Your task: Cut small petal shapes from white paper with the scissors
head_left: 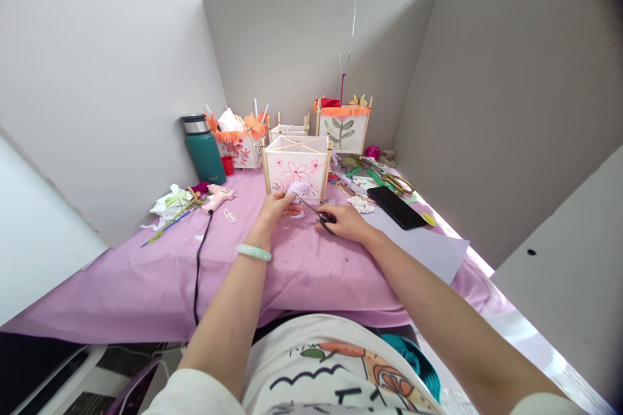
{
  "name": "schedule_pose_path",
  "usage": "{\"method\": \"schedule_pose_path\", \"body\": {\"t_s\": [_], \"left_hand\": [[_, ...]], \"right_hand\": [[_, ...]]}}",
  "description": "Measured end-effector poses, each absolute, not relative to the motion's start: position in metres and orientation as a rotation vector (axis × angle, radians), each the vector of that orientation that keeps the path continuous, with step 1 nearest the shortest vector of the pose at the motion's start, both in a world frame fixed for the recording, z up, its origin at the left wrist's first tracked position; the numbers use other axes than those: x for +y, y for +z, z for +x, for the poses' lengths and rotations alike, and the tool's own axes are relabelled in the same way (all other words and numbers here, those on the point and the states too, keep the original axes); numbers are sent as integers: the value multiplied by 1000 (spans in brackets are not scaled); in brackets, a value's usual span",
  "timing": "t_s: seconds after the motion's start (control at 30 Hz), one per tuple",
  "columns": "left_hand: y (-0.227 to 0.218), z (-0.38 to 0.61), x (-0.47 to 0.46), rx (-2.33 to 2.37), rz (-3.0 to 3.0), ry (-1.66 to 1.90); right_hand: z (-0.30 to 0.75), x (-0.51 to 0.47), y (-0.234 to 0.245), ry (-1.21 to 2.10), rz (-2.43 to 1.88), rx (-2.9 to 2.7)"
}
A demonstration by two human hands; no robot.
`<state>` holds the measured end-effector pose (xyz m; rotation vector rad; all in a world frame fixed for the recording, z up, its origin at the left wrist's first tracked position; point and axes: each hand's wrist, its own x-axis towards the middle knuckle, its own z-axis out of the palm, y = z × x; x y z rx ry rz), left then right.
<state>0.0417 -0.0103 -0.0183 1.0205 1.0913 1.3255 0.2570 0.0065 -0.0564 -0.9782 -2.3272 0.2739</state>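
My left hand (276, 207), a pale green bangle on its wrist, pinches a small pale lilac paper piece (298, 189) just above the purple tablecloth (146, 279). My right hand (343, 222) is closed round the black handles of scissors (321, 214), whose blades point left toward the paper piece. Directly behind both hands stands a white paper lantern (296, 168) with pink flower drawings and wooden stick corners.
A green flask (203, 150), pink glue gun (218, 197) with black cord, and paper scraps lie left. More lanterns (343, 124) stand at the back. A black phone (396, 207), gold scissors and a lilac sheet (428, 246) lie right. Grey partitions enclose the table.
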Motion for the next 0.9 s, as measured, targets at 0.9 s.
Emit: {"method": "schedule_pose_path", "body": {"t_s": [0.9], "left_hand": [[-21, 42, -10, 1060, 1033, 1329]], "right_hand": [[258, 5, -54, 226, -1008, -2344]]}}
